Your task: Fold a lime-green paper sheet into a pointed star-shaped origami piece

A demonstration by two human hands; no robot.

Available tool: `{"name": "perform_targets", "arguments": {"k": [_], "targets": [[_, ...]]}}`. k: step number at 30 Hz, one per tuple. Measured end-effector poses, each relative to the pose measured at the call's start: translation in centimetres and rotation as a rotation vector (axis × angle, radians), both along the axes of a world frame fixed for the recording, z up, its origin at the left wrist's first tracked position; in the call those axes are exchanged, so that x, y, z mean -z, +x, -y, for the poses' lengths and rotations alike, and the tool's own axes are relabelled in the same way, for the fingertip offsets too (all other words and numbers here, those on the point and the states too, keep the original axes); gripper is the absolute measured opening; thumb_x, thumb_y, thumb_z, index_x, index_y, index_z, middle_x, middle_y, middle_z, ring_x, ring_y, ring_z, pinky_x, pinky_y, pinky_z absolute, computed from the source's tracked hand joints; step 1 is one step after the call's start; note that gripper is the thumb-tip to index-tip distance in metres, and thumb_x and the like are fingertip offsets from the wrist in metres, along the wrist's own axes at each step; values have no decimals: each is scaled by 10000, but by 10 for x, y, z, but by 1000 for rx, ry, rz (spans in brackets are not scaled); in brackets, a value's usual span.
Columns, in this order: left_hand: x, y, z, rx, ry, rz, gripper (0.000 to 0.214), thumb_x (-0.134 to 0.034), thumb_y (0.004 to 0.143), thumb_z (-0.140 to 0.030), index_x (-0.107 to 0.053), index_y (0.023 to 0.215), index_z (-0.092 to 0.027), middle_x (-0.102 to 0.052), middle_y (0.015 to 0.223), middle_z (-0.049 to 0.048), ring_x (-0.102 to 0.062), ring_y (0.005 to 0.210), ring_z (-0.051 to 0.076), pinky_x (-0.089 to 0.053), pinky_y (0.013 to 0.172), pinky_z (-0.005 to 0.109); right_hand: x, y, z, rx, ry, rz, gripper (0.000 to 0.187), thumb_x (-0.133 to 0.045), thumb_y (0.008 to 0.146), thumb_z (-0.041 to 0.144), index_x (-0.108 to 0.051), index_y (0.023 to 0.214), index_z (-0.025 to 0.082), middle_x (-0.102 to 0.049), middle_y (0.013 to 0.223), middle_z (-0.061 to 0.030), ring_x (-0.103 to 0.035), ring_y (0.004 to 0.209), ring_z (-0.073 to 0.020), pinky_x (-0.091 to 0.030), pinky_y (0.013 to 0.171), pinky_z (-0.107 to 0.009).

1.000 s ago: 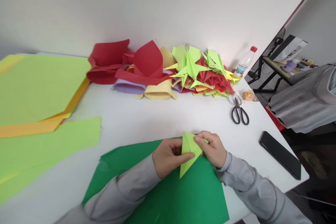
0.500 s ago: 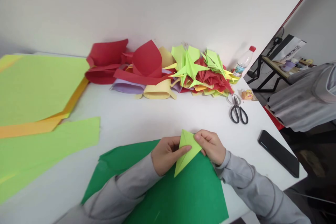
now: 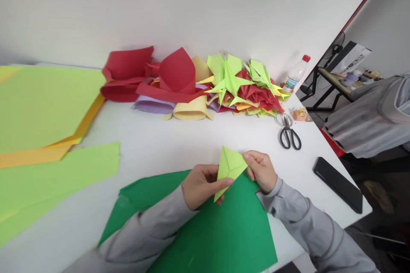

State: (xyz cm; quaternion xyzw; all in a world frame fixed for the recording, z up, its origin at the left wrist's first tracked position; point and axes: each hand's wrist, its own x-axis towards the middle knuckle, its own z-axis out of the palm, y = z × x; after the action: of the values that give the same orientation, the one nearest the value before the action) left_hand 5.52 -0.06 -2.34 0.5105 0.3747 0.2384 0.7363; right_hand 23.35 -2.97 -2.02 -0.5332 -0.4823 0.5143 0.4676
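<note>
Between my hands is a folded piece of lime-green paper (image 3: 229,164), roughly a triangle with crease lines across it. My left hand (image 3: 205,185) grips its lower left part, thumb across the front and fingertips behind. At the right corner, my right hand (image 3: 261,170) pinches the paper between thumb and curled fingers. Both hands are above a large dark green sheet (image 3: 221,234) that lies on the white table (image 3: 153,145).
Large lime and orange sheets (image 3: 48,111) lie at the left. Along the wall are red paper hats (image 3: 177,70) and a pile of folded stars (image 3: 229,79). A bottle (image 3: 296,74), scissors (image 3: 288,134), a wrapped snack (image 3: 300,114) and a black phone (image 3: 338,184) are at the right.
The folded paper is slightly higher and turned a little. My right hand has shifted to its right corner, and more of the paper's front shows.
</note>
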Motion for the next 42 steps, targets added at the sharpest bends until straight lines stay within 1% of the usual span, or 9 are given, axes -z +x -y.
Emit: {"name": "perform_targets", "arguments": {"k": [3, 6, 11, 16, 24, 32, 34, 38, 42], "targets": [[-2, 0, 2, 25, 20, -15, 398, -782, 558, -496, -592, 553, -146, -578, 445, -20, -538, 360, 127, -480, 362, 243, -2, 1, 1, -7, 3, -1, 517, -549, 770, 668, -574, 661, 163, -375, 318, 97, -233, 315, -47, -185, 371, -208], [3, 0, 1, 59, 11, -11, 391, -771, 574, -497, -596, 564, -148, -590, 444, -15, -542, 345, 131, -468, 336, 235, -5, -1, 2, -13, 4, 39, 505, -599, 733, 660, -596, 688, 157, -380, 337, 96, -264, 324, -51, -187, 370, -208], [11, -2, -3, 89, -13, -7, 459, -698, 641, -590, -601, 573, -146, -558, 355, -4, -494, 270, 122, -398, 278, 203, -5, -1, 1, 52, -3, 83, 490, -627, 714, 644, -603, 689, 155, -387, 353, 97, -273, 335, -50, -195, 368, -203], [0, -2, -3, 65, -18, -6, 462, -769, 552, -573, -585, 533, -149, -578, 362, 7, -520, 293, 123, -447, 323, 210, -1, 5, -3, 181, 27, 83, 476, -615, 734, 632, -585, 682, 160, -397, 353, 96, -277, 338, -49, -208, 373, -195], [-6, -2, -6, 80, -136, -33, 532, -772, 499, -644, -619, 519, -134, -640, 426, 61, -609, 382, 151, -506, 381, 210, 0, 9, -4, 196, 41, 73, 453, -626, 738, 609, -609, 691, 158, -413, 352, 88, -291, 334, -52, -211, 373, -190], [-7, 1, -5, -75, -235, 10, 666, -718, 451, -755, -637, 563, -104, -676, 512, 89, -623, 393, 188, -511, 348, 255, 8, 14, -8, 273, 47, -12, 436, -653, 732, 587, -587, 672, 160, -399, 347, 95, -268, 327, -42, -181, 361, -184], [-8, 2, -5, -98, -243, 34, 645, -744, 449, -726, -638, 594, -107, -688, 542, 82, -622, 390, 189, -510, 342, 261, 9, 15, -9, 277, 50, -16, 440, -651, 734, 589, -579, 662, 161, -395, 347, 96, -269, 326, -41, -178, 359, -183], [-6, 1, -6, -37, -186, 58, 517, -841, 447, -563, -653, 603, -106, -677, 536, 51, -622, 399, 167, -519, 363, 237, 7, 14, -8, 267, 44, -22, 441, -657, 733, 587, -584, 659, 158, -401, 343, 92, -276, 321, -40, -182, 353, -180], [-6, -1, -6, 2, -215, 81, 492, -841, 459, -546, -635, 561, -112, -667, 511, 56, -628, 410, 175, -522, 366, 235, 7, 12, -8, 246, 30, -67, 432, -678, 721, 577, -592, 683, 155, -418, 339, 90, -282, 317, -37, -185, 349, -172]]}}
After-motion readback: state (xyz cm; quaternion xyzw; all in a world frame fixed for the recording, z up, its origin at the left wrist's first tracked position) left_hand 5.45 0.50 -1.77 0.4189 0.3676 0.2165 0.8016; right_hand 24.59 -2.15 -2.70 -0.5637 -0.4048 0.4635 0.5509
